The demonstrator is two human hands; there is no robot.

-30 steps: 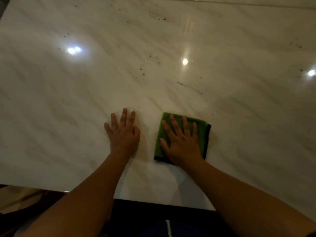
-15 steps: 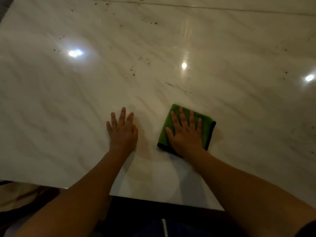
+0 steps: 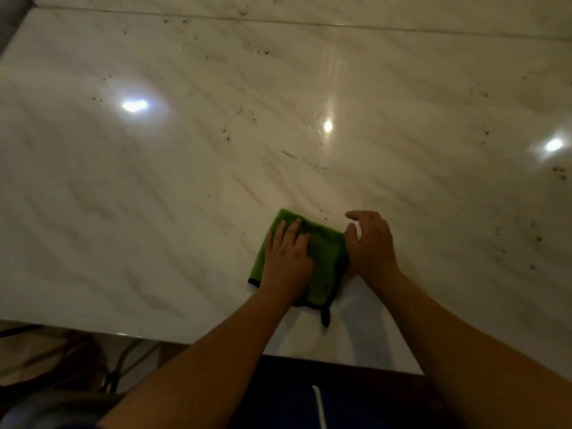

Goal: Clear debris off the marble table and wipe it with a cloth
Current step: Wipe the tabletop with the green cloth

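The fingers (image 3: 280,235) of the left hand (image 3: 286,258) lie straight and close together, pressed flat on the green cloth (image 3: 326,258). Those of the right hand (image 3: 373,246) are loosely curled at the cloth's right edge, with the thumb against its upper right corner; whether they pinch the fabric cannot be told. The marble table (image 3: 154,196) fills nearly the whole frame, pale, veined and glossy. Wide bare stone runs to the left, right and above the hands. Its near edge (image 3: 93,328) crosses the lower left and slants down to the lower right, close below the cloth. A straight seam (image 3: 309,23) runs across the top of the frame. Below the near edge, at bottom centre, is a dark garment with a white zip (image 3: 318,407), and the lower left corner is too dim to read. Three bright light reflections (image 3: 134,105) sit at upper left, centre and right. The cloth lies just below centre, folded, with black trim and a short black loop (image 3: 325,318) trailing from its lower corner towards the near edge. Dark specks (image 3: 227,134) are scattered in small clusters above the cloth at centre, near the seam and down the right side, with a few just beyond the right fingertips.
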